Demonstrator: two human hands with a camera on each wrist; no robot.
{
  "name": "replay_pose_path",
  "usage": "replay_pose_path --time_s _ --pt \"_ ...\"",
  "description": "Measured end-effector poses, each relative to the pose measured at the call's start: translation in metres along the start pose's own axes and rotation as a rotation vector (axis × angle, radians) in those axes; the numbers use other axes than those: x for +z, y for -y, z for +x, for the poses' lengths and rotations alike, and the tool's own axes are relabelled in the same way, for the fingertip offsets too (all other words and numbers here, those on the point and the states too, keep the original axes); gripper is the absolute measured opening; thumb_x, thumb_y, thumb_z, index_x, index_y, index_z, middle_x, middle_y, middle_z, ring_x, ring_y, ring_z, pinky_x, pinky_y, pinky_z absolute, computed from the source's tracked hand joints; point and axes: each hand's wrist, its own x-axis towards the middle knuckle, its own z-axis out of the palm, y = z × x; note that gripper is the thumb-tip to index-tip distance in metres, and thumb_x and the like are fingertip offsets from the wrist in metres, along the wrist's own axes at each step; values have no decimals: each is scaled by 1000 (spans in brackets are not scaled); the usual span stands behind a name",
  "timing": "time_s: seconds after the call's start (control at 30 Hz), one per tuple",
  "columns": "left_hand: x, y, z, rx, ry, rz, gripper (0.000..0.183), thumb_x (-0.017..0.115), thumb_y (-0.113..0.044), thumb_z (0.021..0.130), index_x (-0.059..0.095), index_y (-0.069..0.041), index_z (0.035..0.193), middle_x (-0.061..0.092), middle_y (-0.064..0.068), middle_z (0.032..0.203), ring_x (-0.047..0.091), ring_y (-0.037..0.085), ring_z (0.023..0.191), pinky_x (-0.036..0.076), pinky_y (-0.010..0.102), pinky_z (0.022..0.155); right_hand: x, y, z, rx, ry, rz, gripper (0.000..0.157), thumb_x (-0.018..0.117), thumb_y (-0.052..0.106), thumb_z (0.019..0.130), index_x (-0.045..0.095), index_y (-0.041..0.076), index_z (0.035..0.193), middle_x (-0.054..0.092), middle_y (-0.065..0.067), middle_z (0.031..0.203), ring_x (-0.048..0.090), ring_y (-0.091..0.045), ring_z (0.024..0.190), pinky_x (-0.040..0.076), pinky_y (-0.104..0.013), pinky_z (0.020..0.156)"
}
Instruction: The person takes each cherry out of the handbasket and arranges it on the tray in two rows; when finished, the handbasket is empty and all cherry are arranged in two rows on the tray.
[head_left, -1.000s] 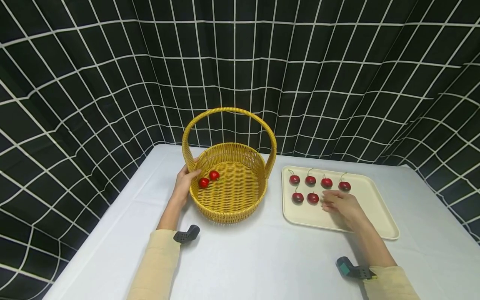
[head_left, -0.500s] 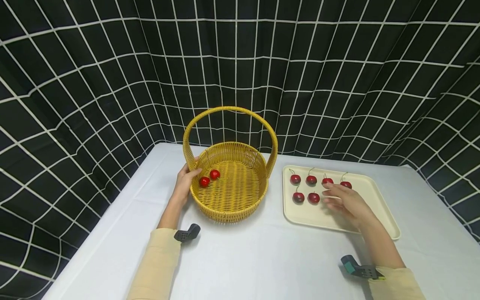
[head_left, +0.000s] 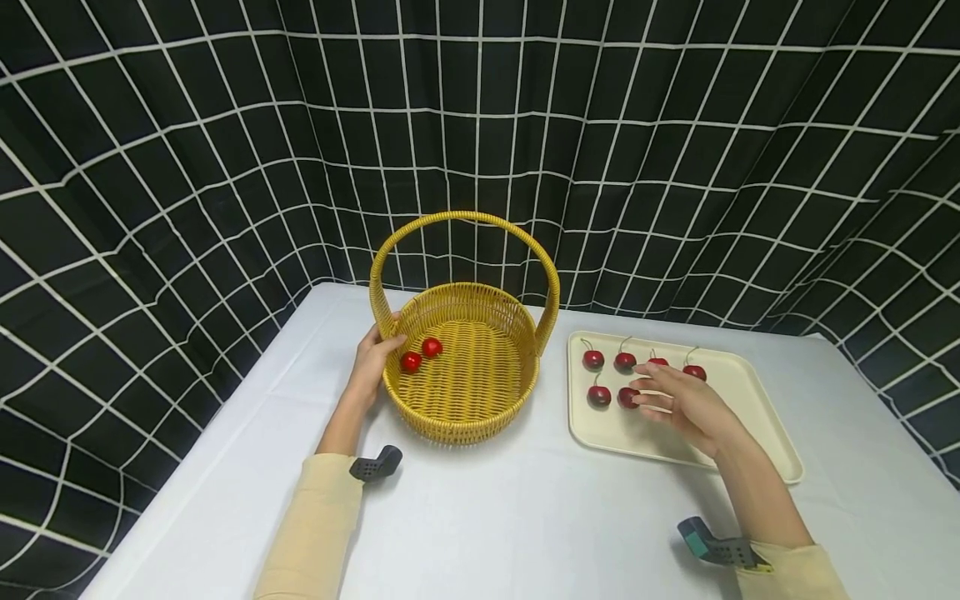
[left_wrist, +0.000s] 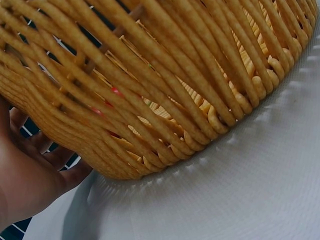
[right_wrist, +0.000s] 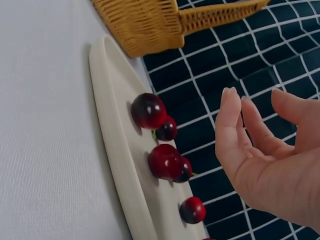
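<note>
Gripping the left rim of a yellow wicker basket [head_left: 459,431] at frame centre, the left hand [head_left: 369,360] has its thumb over the edge, fingers outside. Two red cherries [head_left: 410,362] lie in the basket's left part. At right of frame, six dark red cherries [head_left: 598,396] sit on a cream tray [head_left: 607,431]; above it hovers the right hand [head_left: 692,408], fingers loosely bent, thumb apart, holding nothing.

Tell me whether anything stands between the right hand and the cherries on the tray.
Nothing visible does. The right hand hovers above the tray, and the right wrist view shows only open space between it and the cherries. The basket stands off to the left.
</note>
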Motion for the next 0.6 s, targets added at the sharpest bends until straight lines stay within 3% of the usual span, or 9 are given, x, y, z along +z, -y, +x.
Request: replay_pose_path --time_s 0.17,0.4,0.6 --pt "4 -19 -13 -20 22 2 52 50 -8 96 35 -5 146 32 14 150 29 27 136 23 40 111 4 2 -2 -6 31 29 16 51 31 99 62 20 106 62 -2 101 62 -12 90 54 -26 77" --pt "3 -18 -12 -25 20 14 52 49 -8 96 35 -5 146 31 14 150 29 27 137 22 41 111 13 3 -2 -43 100 60 21 47 27 101 58 14 113 63 -3 104 63 -17 94 52 -30 83" --pt "4 -18 -12 -21 17 15 52 50 -9 96 35 -6 146 32 13 150 29 27 136 21 42 111 25 8 -2 -57 134 42 20 48 26 101 62 15 109 63 -4 103 62 -15 90 53 -30 82"
